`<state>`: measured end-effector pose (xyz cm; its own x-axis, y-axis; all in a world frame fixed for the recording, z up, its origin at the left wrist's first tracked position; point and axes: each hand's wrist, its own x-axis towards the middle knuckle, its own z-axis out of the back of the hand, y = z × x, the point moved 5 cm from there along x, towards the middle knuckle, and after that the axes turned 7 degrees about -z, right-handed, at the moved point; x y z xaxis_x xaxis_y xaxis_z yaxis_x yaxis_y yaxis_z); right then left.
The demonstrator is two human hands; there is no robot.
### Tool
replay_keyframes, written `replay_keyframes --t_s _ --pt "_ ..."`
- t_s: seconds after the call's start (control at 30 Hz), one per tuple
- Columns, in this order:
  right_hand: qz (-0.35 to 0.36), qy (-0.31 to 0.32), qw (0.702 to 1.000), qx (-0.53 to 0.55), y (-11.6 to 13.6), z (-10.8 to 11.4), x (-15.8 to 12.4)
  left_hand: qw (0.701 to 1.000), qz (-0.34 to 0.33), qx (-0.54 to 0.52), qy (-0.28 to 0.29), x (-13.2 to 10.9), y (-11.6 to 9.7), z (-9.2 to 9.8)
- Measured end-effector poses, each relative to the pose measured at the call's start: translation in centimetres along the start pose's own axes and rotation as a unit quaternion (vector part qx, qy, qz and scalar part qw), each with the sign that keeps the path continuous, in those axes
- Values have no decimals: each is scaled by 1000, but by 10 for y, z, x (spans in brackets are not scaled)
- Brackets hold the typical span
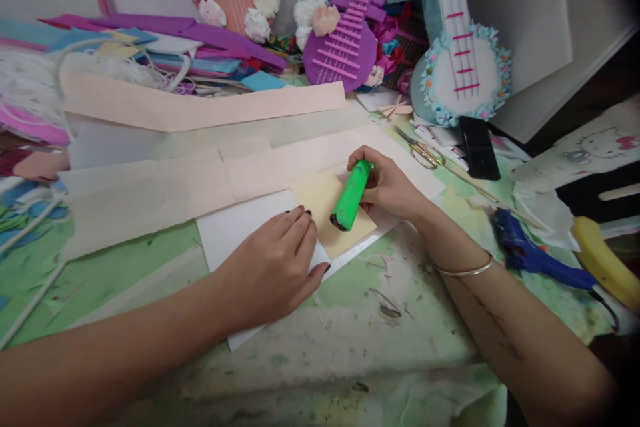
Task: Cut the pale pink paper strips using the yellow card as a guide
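Observation:
My right hand (387, 183) grips a bright green bar-shaped tool (351, 197) with a dark, worn end. Its kind I cannot make out. The tool is tilted over a cream-yellow sheet (323, 203), its dark end towards me. Palm down, my left hand (277, 257) lies on a white sheet (225, 233) with the fingers stretched out and the thumb apart. The fingertips rest near the sheet's edge, beside the yellow sheet. Behind both hands runs a long pale-pink strip (150, 200).
Gold-handled scissors (425, 152), a black phone (479, 147) and a blue glue gun (535, 250) lie at the right, near a yellow banana-shaped object (603, 260). Decorated paper instruments, including a purple one (343, 53), stand at the back. Colourful paper strips (170, 33) pile up at the left.

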<state>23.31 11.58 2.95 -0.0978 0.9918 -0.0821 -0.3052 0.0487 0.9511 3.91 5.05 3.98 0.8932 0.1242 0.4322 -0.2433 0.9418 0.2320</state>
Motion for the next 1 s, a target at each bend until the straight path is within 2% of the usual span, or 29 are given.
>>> replay_keyframes --t_s 0.53,1.0 --pt "-8 20 1000 13 1 -1 0 1000 -7 -6 -6 -1 0 0" --pt "4 26 999 -20 -1 2 2 1000 -18 -6 -8 3 -1 1"
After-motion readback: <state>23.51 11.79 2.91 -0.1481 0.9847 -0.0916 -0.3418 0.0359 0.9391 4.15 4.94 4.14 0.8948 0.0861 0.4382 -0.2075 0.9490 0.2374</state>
